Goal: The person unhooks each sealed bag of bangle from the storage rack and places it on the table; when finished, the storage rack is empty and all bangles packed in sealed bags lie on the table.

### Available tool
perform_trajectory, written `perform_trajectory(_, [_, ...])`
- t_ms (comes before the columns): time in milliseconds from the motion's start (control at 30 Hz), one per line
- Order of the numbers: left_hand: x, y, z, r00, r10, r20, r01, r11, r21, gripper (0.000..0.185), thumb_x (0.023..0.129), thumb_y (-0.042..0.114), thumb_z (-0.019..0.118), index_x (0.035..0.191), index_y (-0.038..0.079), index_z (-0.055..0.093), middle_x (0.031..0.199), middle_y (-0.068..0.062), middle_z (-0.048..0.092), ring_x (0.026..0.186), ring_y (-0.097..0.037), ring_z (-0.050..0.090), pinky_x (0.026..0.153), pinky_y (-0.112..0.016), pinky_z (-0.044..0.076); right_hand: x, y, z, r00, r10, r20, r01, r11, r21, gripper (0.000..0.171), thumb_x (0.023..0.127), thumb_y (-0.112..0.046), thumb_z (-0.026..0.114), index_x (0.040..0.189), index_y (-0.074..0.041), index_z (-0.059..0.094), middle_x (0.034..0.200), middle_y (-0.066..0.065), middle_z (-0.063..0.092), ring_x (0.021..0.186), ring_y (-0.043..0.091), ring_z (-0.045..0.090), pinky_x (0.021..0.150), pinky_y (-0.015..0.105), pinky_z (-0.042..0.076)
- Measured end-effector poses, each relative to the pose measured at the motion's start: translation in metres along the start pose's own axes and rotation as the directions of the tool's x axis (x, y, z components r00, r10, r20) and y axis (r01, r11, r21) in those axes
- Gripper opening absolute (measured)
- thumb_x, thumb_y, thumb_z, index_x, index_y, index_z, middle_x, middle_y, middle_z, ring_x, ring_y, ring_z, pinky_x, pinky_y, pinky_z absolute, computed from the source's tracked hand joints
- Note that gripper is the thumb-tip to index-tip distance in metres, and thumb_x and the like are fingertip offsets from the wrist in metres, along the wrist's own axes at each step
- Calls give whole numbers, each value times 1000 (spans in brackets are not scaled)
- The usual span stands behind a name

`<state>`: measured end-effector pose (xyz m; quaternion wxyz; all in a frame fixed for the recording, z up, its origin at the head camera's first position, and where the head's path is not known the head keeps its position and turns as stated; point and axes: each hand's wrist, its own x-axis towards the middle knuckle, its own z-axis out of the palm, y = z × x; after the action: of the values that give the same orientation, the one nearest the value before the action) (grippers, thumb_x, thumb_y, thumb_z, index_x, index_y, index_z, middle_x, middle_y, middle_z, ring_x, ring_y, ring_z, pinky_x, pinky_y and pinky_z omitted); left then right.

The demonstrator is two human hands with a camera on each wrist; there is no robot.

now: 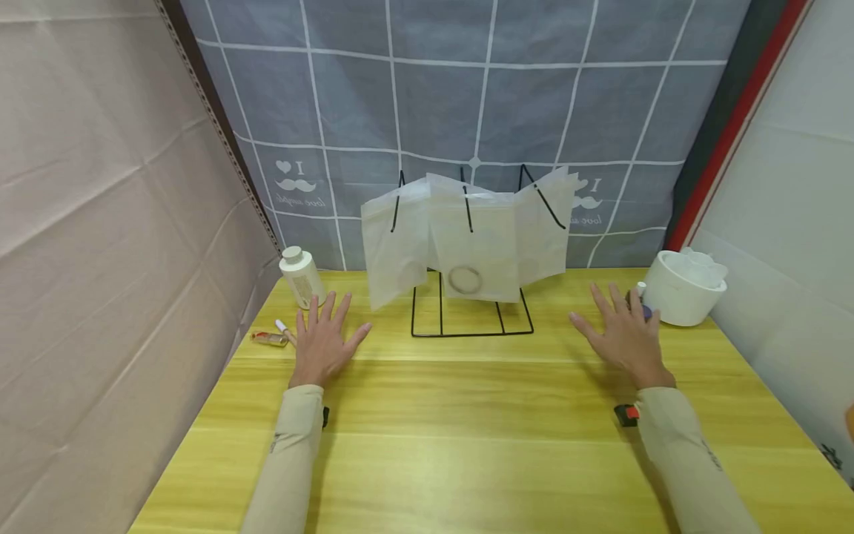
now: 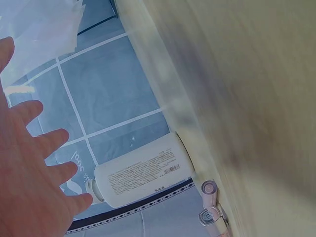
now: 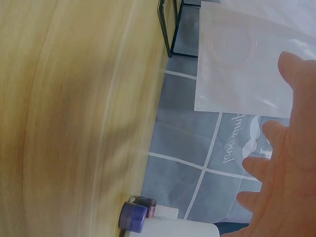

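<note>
My left hand (image 1: 325, 343) is held over the left side of the table with fingers spread, holding nothing. A white bottle (image 1: 302, 278) stands just beyond its fingertips, its printed label facing me in the left wrist view. Beside that hand lie a small gold-and-red tube (image 1: 269, 339) and a white-capped slim tube (image 1: 285, 331), partly covered. On the right, my right hand (image 1: 627, 337) also hovers with spread fingers and nothing in them. Behind it, partly hidden, are a purple-lidded jar (image 3: 133, 217) and a small dark bottle (image 3: 144, 203) with a white cap.
A black wire rack (image 1: 472, 336) stands at the back middle. Three translucent bags hang from its hooks: left (image 1: 396, 245), middle (image 1: 483, 237) with a ring-shaped thing inside, and right (image 1: 543, 230). A white pot (image 1: 677, 297) sits at the back right corner.
</note>
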<state>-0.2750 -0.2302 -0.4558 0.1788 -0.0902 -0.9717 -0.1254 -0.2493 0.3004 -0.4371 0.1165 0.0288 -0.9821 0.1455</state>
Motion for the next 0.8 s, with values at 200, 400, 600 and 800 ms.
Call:
perform_trajectory(200, [4,1,-2,1000,9,-18,-9,1000,5,80,97,65,49,160,19,32,161,-21,31,151,-48,14,116,-72,12,1,3,0,1000,1,-2,-1,1000,4,84,99,-69,39,163,-18,21,163,27,19,149,57,1,103,87,3])
perform_trajectory(400, [5,0,-4,1000,1,-20,-1,1000,-1,80,97,67,48,160,20,33,161,-20,33,150,-48,18,116,-71,15,2,9,-1,1000,4,-24,-4,1000,-4,84,98,-69,40,163,-18,23,162,28,22,149,55,7,101,88,3])
perform_trajectory(600, [4,-1,-3,1000,-30,11,30,999,-31,78,97,61,53,158,16,35,159,-22,35,148,-49,23,116,-70,16,4,10,1,997,-17,-80,24,996,84,79,100,-59,49,157,-6,34,154,32,36,142,55,28,105,80,20])
perform_trajectory(800, [8,8,7,973,-49,226,112,955,-274,52,101,37,61,138,0,58,126,-23,62,112,-40,58,97,-58,46,22,13,10,967,-5,-255,85,949,304,35,102,-24,59,117,5,70,109,27,71,99,46,65,85,62,50])
